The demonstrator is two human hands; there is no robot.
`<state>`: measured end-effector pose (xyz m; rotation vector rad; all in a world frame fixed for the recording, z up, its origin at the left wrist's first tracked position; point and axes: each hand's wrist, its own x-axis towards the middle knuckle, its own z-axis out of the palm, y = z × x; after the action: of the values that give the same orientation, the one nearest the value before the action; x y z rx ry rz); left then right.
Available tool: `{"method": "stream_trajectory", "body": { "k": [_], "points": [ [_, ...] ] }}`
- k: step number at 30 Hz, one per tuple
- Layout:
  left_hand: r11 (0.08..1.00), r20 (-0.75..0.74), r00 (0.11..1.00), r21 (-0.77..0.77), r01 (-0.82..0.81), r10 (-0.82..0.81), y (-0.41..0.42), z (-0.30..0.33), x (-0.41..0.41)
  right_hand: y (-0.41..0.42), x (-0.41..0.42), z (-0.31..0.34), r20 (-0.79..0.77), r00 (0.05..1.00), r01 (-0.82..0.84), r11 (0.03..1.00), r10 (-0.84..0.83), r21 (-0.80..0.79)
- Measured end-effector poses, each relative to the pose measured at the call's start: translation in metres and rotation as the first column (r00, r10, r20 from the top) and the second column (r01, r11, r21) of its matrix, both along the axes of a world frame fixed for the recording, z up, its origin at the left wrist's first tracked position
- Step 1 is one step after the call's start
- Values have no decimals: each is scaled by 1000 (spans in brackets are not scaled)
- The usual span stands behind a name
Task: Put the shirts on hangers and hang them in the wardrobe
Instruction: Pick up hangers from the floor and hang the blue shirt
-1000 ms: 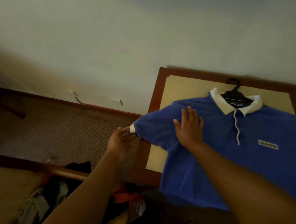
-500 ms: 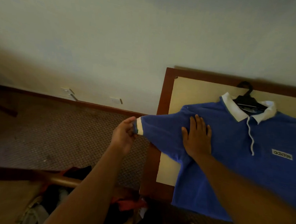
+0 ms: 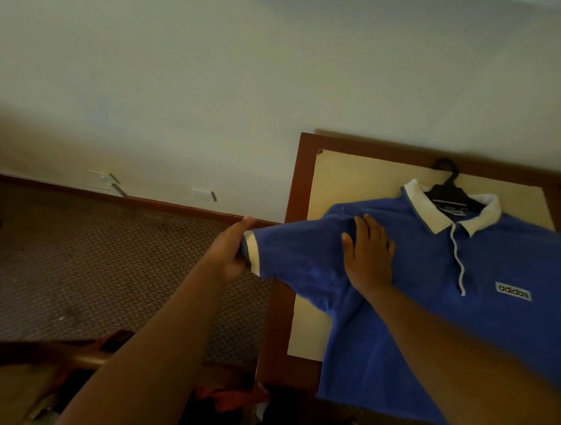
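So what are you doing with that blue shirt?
A person is getting a blue polo shirt ready to hang. It lies flat on a table, with a black hanger already inside its white collar. The left hand grips the end of the sleeve and holds it out over the table's edge, while the right hand presses flat on the shoulder. The shirt is not in the wardrobe yet.

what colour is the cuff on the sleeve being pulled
White, on the blue shirt, gripped by the left hand; head view.
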<state>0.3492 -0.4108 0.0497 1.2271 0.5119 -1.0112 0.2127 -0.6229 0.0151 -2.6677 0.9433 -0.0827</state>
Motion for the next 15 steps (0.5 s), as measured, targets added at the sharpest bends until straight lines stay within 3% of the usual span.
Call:
{"method": "stream_trajectory", "body": {
  "k": [2,4,6,8,10,13,15],
  "points": [
    [999,59,997,35,41,-43,-3,4,4,-9,3,0,-17,1000,-9,999,8,-31],
    [997,251,968,68,-46,27,-3,4,7,-19,5,-2,-117,993,-34,999,30,-25],
    [972,511,860,204,-117,-4,-1,7,8,-27,5,-4,-196,979,-58,998,56,-4],
    [936,661,741,324,-140,-117,-1,8,9,-31,6,-2,-226,971,-78,997,80,15],
    [927,659,735,356,-119,-159,-3,4,12,-31,8,0,-243,966,-87,996,91,28],
    [941,503,857,331,-65,-117,-6,-6,20,-32,11,2,-252,963,-83,995,93,50],
    [913,543,813,407,-33,-212,-6,-8,22,-35,11,4,-258,960,-87,993,104,77]
  ]
}}
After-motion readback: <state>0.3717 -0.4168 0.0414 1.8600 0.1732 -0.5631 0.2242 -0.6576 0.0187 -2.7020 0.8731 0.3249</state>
